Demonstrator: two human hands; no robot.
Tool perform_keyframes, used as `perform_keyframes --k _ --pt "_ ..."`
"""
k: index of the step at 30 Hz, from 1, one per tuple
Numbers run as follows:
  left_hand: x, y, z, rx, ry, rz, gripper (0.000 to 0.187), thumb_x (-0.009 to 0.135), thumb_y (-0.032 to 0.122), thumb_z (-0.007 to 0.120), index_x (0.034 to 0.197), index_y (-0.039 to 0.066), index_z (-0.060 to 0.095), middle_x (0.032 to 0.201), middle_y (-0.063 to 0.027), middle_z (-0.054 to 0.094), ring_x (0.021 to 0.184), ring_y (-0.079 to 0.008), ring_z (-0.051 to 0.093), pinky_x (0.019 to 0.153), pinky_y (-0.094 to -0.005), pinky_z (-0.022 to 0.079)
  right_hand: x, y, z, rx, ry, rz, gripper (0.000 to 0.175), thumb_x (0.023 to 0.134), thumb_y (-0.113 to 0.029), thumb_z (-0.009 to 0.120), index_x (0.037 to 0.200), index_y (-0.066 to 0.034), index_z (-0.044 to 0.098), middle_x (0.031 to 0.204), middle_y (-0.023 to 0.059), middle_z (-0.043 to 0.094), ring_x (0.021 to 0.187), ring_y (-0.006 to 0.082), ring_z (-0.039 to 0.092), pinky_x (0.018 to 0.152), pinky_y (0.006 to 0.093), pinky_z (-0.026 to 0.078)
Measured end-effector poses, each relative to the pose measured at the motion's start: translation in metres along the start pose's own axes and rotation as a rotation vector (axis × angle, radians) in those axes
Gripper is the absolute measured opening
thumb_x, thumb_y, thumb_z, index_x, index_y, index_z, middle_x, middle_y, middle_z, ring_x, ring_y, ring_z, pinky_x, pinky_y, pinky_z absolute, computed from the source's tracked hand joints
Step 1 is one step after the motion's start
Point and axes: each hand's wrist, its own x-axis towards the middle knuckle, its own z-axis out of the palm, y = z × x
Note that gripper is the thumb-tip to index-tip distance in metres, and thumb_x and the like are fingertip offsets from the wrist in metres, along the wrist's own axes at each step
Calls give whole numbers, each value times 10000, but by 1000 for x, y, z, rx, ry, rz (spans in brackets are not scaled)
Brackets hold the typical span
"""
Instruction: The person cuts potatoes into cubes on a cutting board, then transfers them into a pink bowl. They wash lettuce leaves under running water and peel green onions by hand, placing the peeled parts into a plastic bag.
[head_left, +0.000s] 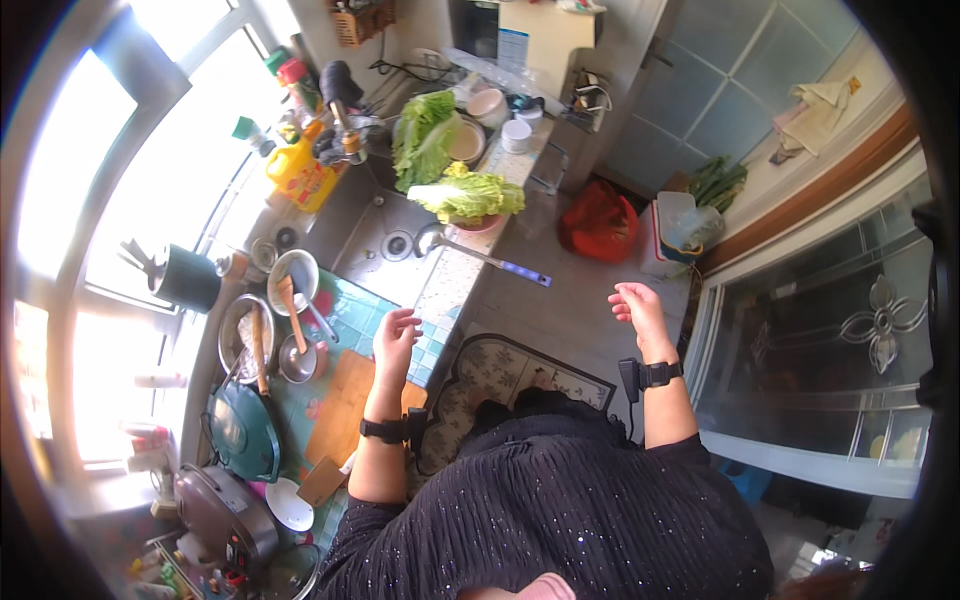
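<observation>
My left hand (396, 341) hovers over the tiled counter edge, empty, its fingers loosely bent and apart. A wooden cutting board (341, 401) lies beside my left forearm. My right hand (636, 307) is raised over the floor, also empty, with its fingers half curled. Between and beyond my hands, a ladle (480, 257) with a blue handle rests across the counter edge, its bowl toward the sink (360, 244). Leafy lettuce or cabbage (469, 196) sits in a pink bowl (480, 223), and more leafy greens (421, 139) lie behind it.
Left of the board stand a white bowl (304, 274), a wooden spatula (291, 315), a steel basin (232, 337) and a cleaver-like knife (322, 481). A yellow bottle (300, 172) stands behind the sink. A red bag (600, 221) and a patterned mat (499, 371) lie on the floor.
</observation>
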Motion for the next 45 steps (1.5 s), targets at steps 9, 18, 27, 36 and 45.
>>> perform_keyframes --k 9,18,27,36,45 --pt "58 21 127 75 -207 -21 296 878 8 494 1167 59 535 993 -77 633 797 -139 617 679 -260 517 15 40 -132 232 196 101 206 924 -172 602 1071 -31 629 866 87 694 657 103 615 568 215 493" --pt "50 70 241 273 -4 244 285 806 16 562 1089 25 585 898 -99 668 823 -187 659 736 -320 539 116 26 -199 57 -13 181 246 920 -215 621 1102 -51 600 893 54 665 697 103 586 605 227 472" --pt "-35 48 157 135 470 -11 259 818 64 549 1067 37 613 942 -143 684 846 -267 665 761 -350 525 199 -26 -102 -88 -421 105 252 946 -237 587 1132 -68 601 940 54 673 726 99 598 636 221 495" --pt "-66 11 69 -54 465 -49 232 886 4 503 1110 21 563 949 -85 650 741 -141 633 640 -257 529 136 -21 -23 -37 -431 78 212 943 -170 582 1117 -55 619 895 64 691 676 93 613 574 214 490" --pt "27 9 116 -103 9 4 243 911 -11 490 1146 17 543 962 -99 650 748 -128 611 656 -246 500 77 1 -131 41 22 28 181 931 -157 576 1053 -32 624 856 78 690 662 113 613 576 232 492"
